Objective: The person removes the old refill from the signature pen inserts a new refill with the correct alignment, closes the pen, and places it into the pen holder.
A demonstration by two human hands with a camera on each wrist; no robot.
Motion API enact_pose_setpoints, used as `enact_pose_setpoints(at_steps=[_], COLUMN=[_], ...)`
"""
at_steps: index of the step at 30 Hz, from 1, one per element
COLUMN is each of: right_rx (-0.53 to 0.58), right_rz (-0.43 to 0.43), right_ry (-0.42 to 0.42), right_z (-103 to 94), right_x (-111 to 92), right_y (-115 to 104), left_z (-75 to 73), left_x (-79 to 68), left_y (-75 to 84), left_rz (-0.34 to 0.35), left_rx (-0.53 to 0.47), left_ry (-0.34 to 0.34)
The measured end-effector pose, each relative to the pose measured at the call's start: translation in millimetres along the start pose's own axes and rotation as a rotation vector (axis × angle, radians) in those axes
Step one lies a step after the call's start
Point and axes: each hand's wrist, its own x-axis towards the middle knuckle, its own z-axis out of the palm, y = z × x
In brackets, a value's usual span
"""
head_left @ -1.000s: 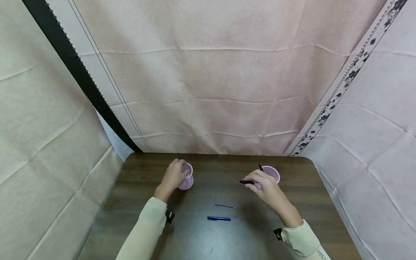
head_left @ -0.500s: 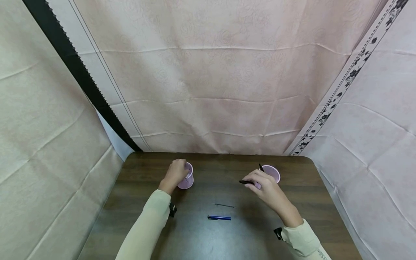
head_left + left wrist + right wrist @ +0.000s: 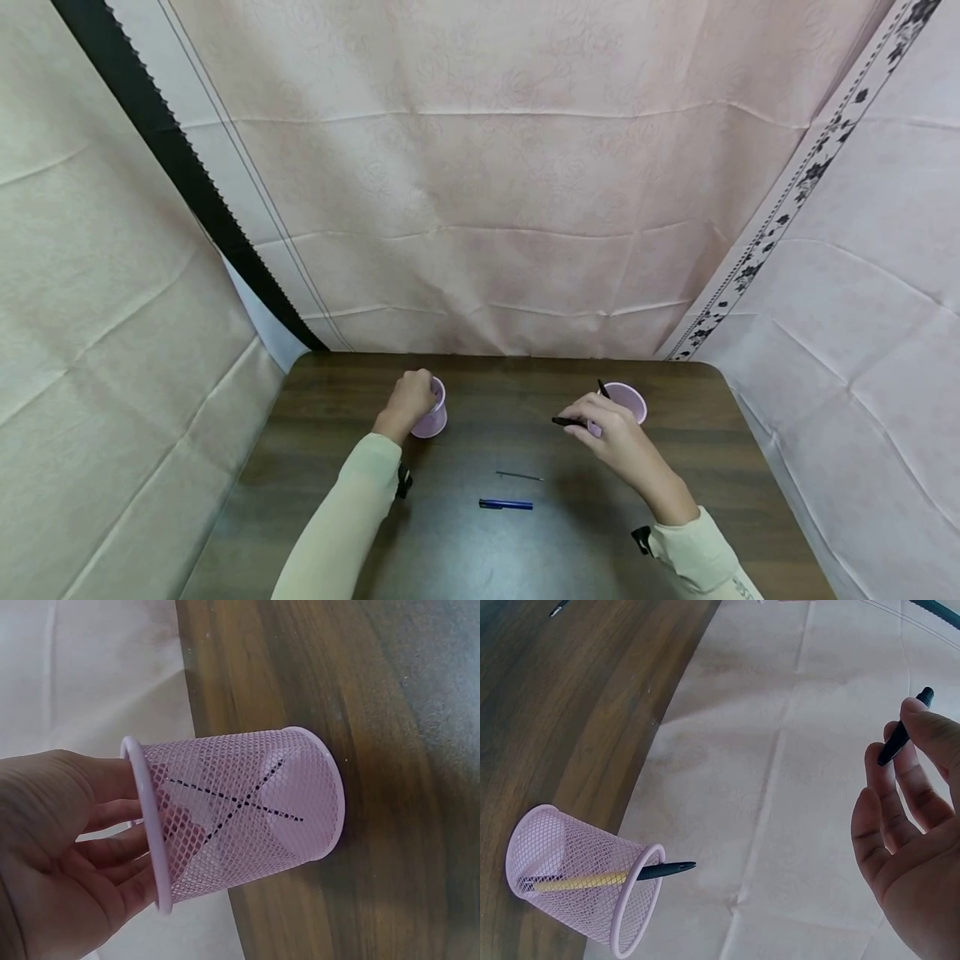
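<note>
In the left wrist view my left hand reaches into the mouth of a pink mesh pen cup. Two thin dark sticks, like pen refills, lie crossed inside, seen through the mesh; whether the fingertips pinch one is unclear. My right hand pinches a short black pen part between thumb and fingers, in the air. Below that hand stands a second pink mesh cup holding a pen with a yellow body and black end. Between the hands lie a thin refill and a blue pen.
The brown wooden table has rounded far corners. A pale cloth curtain hangs behind it, with more cloth at both sides. Each cup stands near the table's far edge.
My left forearm has shifted slightly right and its hand has turned over the left cup, fingers now deeper in the mouth. The right hand with the black pen part stays put.
</note>
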Motion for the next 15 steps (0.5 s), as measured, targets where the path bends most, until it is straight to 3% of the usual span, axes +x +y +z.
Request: enact_pose_setpoints(at_steps=[15], right_rx=[-0.003], right_rz=[0.004], right_ry=[-0.004], right_z=[0.3], right_x=[-2.1], right_y=[3.8], left_z=[10.4], left_x=[3.9], left_y=[-3.1], left_rz=[-0.033], left_rx=[-0.022], left_ry=[-0.026])
